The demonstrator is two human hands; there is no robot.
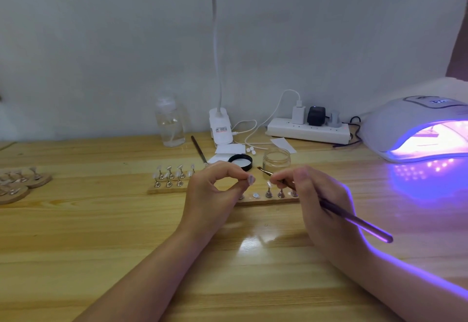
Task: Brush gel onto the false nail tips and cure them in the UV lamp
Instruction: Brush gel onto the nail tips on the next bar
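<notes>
left hand (215,190): fingers curled, thumb and forefinger pinching a small nail tip (251,179) at the fingertips; can't tell if the tip sits on a holder.
right hand (314,192): fingers curled round a brush (354,218), pencil-style grip; handle runs back and right past the wrist, lit purple.
brush head: pokes out left of the right fingertips, pointed toward the pinched tip, small gap between them.
near board (266,201): wooden strip just behind both hands, partly hidden by them; metal stands on it, one with a nail tip directly under the right fingertips.
far board (162,190): left of the left fingers, two rows of stands with nail tips.
gel jar (276,160): open, just beyond the right fingertips; black lid (240,161) lies beyond the left fingertips.
UV lamp (415,129): well right of the right hand, lit purple inside, glow on the table (101,233).
second brush (198,149): lying beyond the left hand, near the lid.
other: desk lamp (219,129), clear bottle (171,121), power strip (309,132) at the wall; round stands at the far left edge.
</notes>
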